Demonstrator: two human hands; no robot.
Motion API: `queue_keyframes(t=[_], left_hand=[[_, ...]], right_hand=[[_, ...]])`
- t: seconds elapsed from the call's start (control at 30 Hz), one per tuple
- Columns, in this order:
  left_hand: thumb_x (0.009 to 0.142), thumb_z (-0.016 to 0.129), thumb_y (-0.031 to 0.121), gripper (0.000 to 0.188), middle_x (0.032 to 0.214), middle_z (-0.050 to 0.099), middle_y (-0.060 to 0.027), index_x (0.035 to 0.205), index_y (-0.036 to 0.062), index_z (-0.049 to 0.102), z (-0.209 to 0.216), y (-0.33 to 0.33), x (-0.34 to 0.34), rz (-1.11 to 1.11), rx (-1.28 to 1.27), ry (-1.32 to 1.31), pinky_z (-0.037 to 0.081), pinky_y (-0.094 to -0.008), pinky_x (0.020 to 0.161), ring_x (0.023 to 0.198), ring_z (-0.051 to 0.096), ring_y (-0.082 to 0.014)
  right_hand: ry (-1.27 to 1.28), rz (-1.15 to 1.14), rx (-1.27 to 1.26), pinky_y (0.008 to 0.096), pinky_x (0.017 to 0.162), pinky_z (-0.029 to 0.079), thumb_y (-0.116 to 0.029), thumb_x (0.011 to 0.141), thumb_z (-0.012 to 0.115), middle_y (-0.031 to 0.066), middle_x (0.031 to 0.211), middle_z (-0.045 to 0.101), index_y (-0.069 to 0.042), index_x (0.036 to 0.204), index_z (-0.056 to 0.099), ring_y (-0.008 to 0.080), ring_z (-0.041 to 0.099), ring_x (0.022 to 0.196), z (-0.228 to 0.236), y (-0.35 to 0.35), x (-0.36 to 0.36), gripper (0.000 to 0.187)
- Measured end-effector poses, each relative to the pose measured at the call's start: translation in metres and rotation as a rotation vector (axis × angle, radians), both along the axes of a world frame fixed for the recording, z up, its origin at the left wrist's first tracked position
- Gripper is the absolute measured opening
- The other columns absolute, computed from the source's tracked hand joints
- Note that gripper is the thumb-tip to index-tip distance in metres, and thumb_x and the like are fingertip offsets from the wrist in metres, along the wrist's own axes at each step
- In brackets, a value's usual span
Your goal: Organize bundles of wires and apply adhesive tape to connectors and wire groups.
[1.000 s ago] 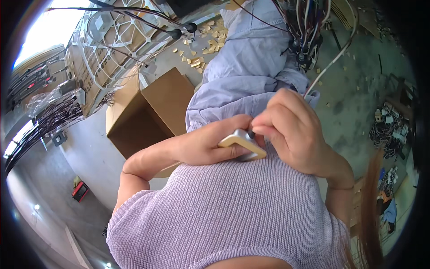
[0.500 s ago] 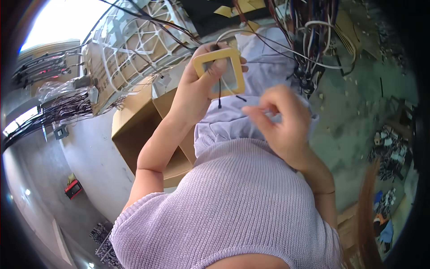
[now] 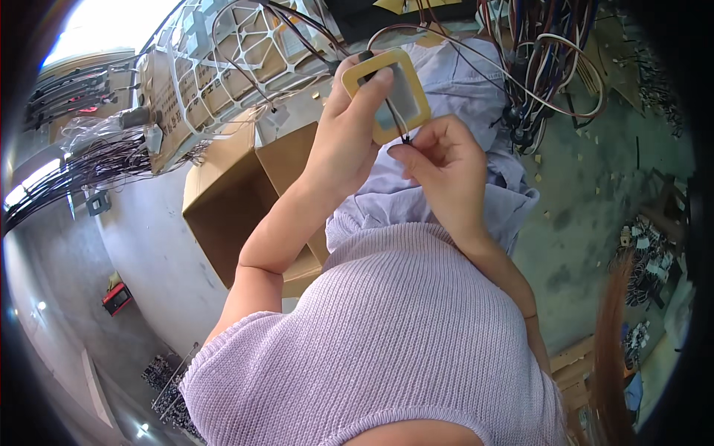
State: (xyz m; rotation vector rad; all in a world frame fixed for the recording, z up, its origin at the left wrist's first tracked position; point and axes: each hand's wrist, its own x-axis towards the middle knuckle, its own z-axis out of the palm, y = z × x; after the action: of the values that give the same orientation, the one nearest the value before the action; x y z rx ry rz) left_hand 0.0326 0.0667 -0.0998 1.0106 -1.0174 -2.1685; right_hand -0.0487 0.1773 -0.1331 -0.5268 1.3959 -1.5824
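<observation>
My left hand (image 3: 343,130) grips a flat square panel with a yellow rim (image 3: 421,91) and a grey middle. Its thumb presses down on the panel's face near the far left corner. A black and a white wire (image 3: 397,116) cross the panel from under that thumb toward me. Their dark tips reach past the near edge, where my right hand (image 3: 455,167) has thumb and forefinger closed around the ends. A longer cable (image 3: 401,27) loops away from the far side of the panel. Exactly how the fingertips meet the wire ends is too small to tell.
An open cardboard box (image 3: 223,204) stands left of my lap. Beyond it is a white lattice rack (image 3: 253,56) with dark cables over it. Thick bundles of wires (image 3: 524,74) hang at the far right. More cables (image 3: 67,175) lie at the left.
My right hand has moved left and away from me to the wire ends and closed on them. My left hand has shifted the panel slightly right and farther away, tilting it.
</observation>
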Motion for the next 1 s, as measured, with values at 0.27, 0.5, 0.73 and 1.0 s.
queue_keyframes(t=[0.27,0.5,0.73,1.0], left_hand=[[0.094,0.055,0.015,0.031,0.108,0.058,-0.0126,0.118,-0.0017,0.047,-0.006,-0.015,0.003,-0.058,0.233,-0.022,0.054,-0.0379,0.085,0.098,0.062,-0.0231],[0.093,0.057,0.012,0.032,0.108,0.059,-0.0154,0.118,-0.0044,0.047,-0.012,-0.013,0.007,-0.064,0.265,-0.005,0.056,-0.0375,0.084,0.096,0.064,-0.0254],[0.081,0.053,-0.002,0.04,0.11,0.057,-0.0069,0.12,0.0064,0.051,-0.015,-0.038,0.034,-0.458,-0.404,-0.282,0.047,-0.031,0.087,0.105,0.054,-0.018],[0.075,0.074,0.02,0.067,0.13,0.046,-0.0138,0.133,0.0077,0.043,-0.05,-0.071,0.119,-1.305,-0.755,-0.77,0.034,-0.0399,0.106,0.124,0.041,-0.033]], right_hand=[[-0.369,0.081,-0.033,0.0199,0.052,0.047,-0.002,0.08,0.072,0.0044,0.073,0.061,-0.002,0.098,0.049,0.0084,0.058,0.058,-0.007,0.006,-0.006,0.029],[-0.329,0.104,-0.094,0.0201,0.05,0.046,-0.001,0.078,0.073,0.0028,0.076,0.055,-0.005,0.096,0.044,0.0084,0.057,0.057,-0.018,0.009,-0.004,0.035],[-0.211,0.122,-0.241,0.0294,0.085,0.044,-0.016,0.077,0.077,0.0037,0.098,0.056,-0.006,0.132,0.037,0.015,0.058,0.094,-0.027,0.011,-0.022,0.068],[0.105,0.091,-0.433,0.0303,0.061,0.046,-0.019,0.095,0.056,0.0064,0.076,0.057,-0.002,0.097,0.053,0.0158,0.053,0.062,0.046,0.071,-0.047,0.017]])
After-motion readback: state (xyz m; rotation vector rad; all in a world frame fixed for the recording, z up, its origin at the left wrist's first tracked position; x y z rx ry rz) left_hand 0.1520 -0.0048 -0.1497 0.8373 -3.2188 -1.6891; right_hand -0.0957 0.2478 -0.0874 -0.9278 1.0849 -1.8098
